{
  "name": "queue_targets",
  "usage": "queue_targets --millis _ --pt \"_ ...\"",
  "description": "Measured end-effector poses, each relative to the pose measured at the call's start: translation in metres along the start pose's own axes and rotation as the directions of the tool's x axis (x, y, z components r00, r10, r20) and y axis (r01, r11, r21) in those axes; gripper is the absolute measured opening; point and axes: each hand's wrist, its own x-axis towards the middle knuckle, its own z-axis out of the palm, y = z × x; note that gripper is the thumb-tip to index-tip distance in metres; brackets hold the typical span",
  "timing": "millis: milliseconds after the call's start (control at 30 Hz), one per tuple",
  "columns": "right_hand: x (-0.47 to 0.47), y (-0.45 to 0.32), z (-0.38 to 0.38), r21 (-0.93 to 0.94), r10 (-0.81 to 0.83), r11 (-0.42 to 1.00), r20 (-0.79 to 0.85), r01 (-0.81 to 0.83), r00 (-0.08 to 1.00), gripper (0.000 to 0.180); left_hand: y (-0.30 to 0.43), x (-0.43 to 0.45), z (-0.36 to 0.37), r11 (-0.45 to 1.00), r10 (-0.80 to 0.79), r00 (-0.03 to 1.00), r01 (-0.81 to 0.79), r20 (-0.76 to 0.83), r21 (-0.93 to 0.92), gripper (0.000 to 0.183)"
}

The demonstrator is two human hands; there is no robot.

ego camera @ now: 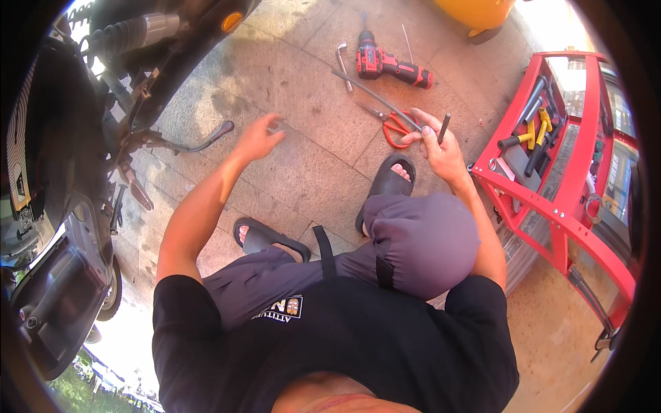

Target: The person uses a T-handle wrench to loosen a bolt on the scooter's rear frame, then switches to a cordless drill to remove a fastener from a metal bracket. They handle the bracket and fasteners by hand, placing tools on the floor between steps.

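Note:
My right hand [439, 149] is shut on a thin metal rod [374, 97], which points up and to the left over the floor. A short dark stub sticks up beside the thumb; whether it belongs to the same rod I cannot tell. Just beyond those fingers lie scissors with red handles [393, 129]. My left hand [262, 137] is held out with fingers spread and slightly curled, nothing in it, near a motorcycle's black-tipped lever [209, 139]. Farther off on the paving rest a red and black cordless drill [387, 64], an L-shaped socket wrench [345, 67] and a thin rod [407, 42].
Along the left side stands a motorcycle [57, 129] with a shock absorber [134, 36]. A red metal tool cart [560, 206] on the right holds yellow and black-handled tools [539, 134]. A yellow object [477, 13] stands at the top. My sandalled feet are on the paving.

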Motion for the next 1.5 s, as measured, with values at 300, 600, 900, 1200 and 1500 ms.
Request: queue_targets --millis 300,600,900,1200,1500 --pt "-0.020 0.017 -0.007 0.022 0.061 0.998 -0.079 -0.059 0.995 0.036 0.035 0.091 0.093 0.888 0.139 0.989 -0.105 -0.044 0.449 0.021" --pt "-0.019 0.030 -0.013 0.103 0.092 0.992 -0.167 -0.076 0.982 0.033 0.009 0.103 0.055 0.827 0.412 0.835 -0.175 -0.365 0.535 0.023" --pt "-0.019 0.024 -0.004 0.130 0.128 0.985 -0.103 -0.114 0.986 0.031 -0.037 0.110 0.035 0.911 -0.059 0.825 0.274 -0.563 0.307 0.022" --pt "0.001 0.038 0.010 -0.046 0.054 0.997 -0.049 -0.056 0.997 0.030 -0.016 0.122 0.034 0.930 0.218 0.841 -0.025 -0.495 0.367 0.024" --pt "0.033 0.062 0.031 -0.336 -0.313 0.898 -0.032 0.285 0.949 0.031 -0.017 0.132 0.039 0.917 0.316 0.830 -0.144 -0.459 0.371 0.014"
